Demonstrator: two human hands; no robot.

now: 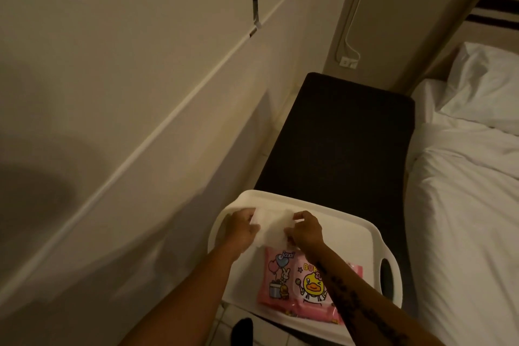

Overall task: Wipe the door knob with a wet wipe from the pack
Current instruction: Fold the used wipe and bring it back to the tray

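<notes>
A pink pack of wet wipes [295, 286] with a yellow duck print lies flat on a white tray [351, 236]. Just above the pack, a white wet wipe [273, 229] is stretched between both hands. My left hand [241, 229] pinches the wipe's left edge, and my right hand [306, 229] pinches its right edge. My right forearm crosses over the right part of the pack and hides it. No door knob is in view.
The tray rests on the near end of a dark bench [339, 143] set between a beige panelled wall [112, 93] on the left and a white bed [471, 177] with a pillow on the right. A wall socket [347, 62] with a cable sits beyond the bench.
</notes>
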